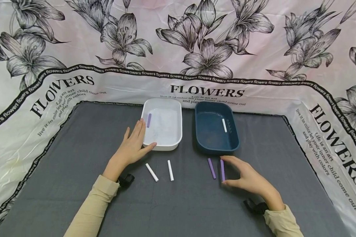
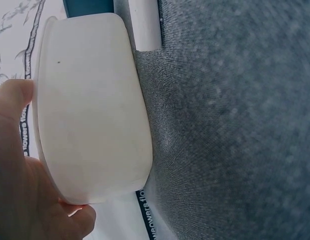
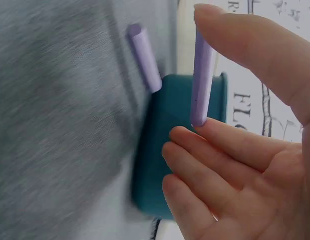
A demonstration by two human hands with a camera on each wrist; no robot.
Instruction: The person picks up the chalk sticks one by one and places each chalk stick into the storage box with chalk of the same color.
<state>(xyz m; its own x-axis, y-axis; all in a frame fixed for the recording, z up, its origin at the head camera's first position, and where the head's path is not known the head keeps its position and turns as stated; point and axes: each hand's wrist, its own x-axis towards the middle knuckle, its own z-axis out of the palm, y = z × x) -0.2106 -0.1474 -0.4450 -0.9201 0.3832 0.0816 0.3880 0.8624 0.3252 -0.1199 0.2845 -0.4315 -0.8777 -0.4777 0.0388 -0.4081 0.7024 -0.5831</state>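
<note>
My right hand (image 1: 250,177) pinches a purple chalk stick (image 1: 222,170) by its two ends, thumb at the near end and index finger at the far one. Another purple chalk stick (image 1: 212,168) lies just left of it; the right wrist view shows both. With fairly straight fingers, my left hand (image 1: 130,146) touches the left rim of a white container (image 1: 163,146), its thumb on the front rim. Inside that container is a purple chalk stick (image 1: 149,120). A dark blue container (image 1: 216,149) to its right holds a white chalk stick (image 1: 224,125).
Two white chalk sticks, a left one (image 1: 152,172) and a right one (image 1: 170,170), lie in front of the white container. Grey cloth (image 1: 172,210) covers the table. Flower-printed fabric (image 1: 207,89) borders it at the back and sides.
</note>
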